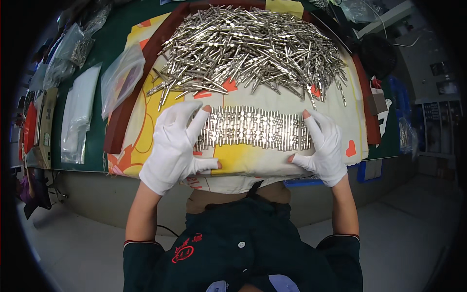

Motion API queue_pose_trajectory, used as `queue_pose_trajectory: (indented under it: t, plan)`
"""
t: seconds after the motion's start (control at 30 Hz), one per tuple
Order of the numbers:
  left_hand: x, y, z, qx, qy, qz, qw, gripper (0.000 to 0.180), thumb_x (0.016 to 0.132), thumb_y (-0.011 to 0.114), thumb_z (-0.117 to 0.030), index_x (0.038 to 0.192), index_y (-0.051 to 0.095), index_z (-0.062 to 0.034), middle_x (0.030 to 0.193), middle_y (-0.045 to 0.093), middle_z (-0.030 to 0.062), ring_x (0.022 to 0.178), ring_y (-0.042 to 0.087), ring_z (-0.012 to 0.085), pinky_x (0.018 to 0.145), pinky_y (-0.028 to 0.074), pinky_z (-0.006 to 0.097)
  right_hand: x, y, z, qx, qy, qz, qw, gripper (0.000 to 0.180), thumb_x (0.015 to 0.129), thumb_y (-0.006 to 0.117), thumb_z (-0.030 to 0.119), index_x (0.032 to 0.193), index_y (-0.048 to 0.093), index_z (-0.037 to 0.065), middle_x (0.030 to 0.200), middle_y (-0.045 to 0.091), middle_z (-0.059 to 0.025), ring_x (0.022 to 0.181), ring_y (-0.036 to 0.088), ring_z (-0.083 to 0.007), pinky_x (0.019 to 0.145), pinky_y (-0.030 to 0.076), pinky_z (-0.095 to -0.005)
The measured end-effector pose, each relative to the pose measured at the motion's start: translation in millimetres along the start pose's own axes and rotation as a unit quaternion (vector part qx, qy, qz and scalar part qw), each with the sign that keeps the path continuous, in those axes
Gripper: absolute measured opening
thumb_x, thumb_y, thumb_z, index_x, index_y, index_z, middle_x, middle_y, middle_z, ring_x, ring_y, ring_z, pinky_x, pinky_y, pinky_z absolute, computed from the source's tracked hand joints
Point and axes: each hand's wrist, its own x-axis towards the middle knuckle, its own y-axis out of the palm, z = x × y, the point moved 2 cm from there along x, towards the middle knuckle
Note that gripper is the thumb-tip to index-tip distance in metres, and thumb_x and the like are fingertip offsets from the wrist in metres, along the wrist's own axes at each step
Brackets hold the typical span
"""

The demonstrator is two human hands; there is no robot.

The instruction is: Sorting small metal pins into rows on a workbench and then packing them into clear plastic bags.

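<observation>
A row of shiny metal pins [253, 127], slim and stepped, lies side by side on a patterned cloth [233, 165] in front of me. At the row's left end is my left hand [172, 146], in a white glove with bare fingertips, thumb and forefinger spread apart. My right hand [321, 146], gloved the same way, frames the right end with its thumb and forefinger apart. Both hands touch or nearly touch the end pins; the exact contact is hard to make out. Beyond the row rises a large loose heap of similar metal pins [258, 48].
Dark red wooden bars [127, 109] border the cloth on the left, right and back. Clear plastic bags [80, 114] lie on the green table [92, 160] at the left. A black round object [378, 54] stands beyond the right bar. Blue trays [369, 170] show below the table edge at right.
</observation>
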Motion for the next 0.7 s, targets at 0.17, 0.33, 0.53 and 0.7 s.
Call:
queue_pose_trajectory:
  t: [0.17,0.33,0.53,0.7]
  plan:
    - [15,18,-6,-0.011,0.049,0.007,0.999,0.092,0.070,0.066,-0.064,0.133,0.047,0.0000,0.134,0.046,0.0217,0.125,0.044,0.0415,0.105,0.034,0.053,18,8,-39,0.036,0.144,-0.118,0.982,0.034,0.075,0.076,0.029,0.096,0.065,0.005,0.086,0.063,-0.0099,0.080,0.059,-0.0292,0.073,0.046,-0.0401]
    - [12,29,-5,-0.014,0.021,-0.005,1.000,0.087,0.077,0.063,-0.063,0.134,0.047,-0.0003,0.142,0.040,0.0232,0.132,0.036,0.0423,0.110,0.026,0.054,54,13,-44,-0.096,0.319,0.013,0.943,0.058,0.072,0.069,0.061,0.081,0.067,0.004,0.075,0.065,-0.0151,0.071,0.067,-0.0310,0.061,0.053,-0.0408]
    - [13,29,-7,-0.004,0.020,-0.008,1.000,0.082,0.078,0.064,-0.060,0.132,0.048,0.0000,0.143,0.039,0.0234,0.133,0.036,0.0421,0.109,0.025,0.055,86,21,-34,-0.157,0.265,0.030,0.951,0.059,0.064,0.077,0.058,0.084,0.062,0.005,0.085,0.061,-0.0113,0.077,0.065,-0.0269,0.064,0.054,-0.0401]
    - [12,28,-9,-0.004,0.011,-0.010,1.000,0.080,0.078,0.066,-0.058,0.131,0.049,-0.0002,0.142,0.040,0.0232,0.133,0.036,0.0414,0.109,0.026,0.054,91,16,-36,-0.180,0.206,-0.017,0.962,0.055,0.064,0.079,0.048,0.090,0.059,0.004,0.090,0.060,-0.0126,0.079,0.063,-0.0269,0.068,0.053,-0.0390]
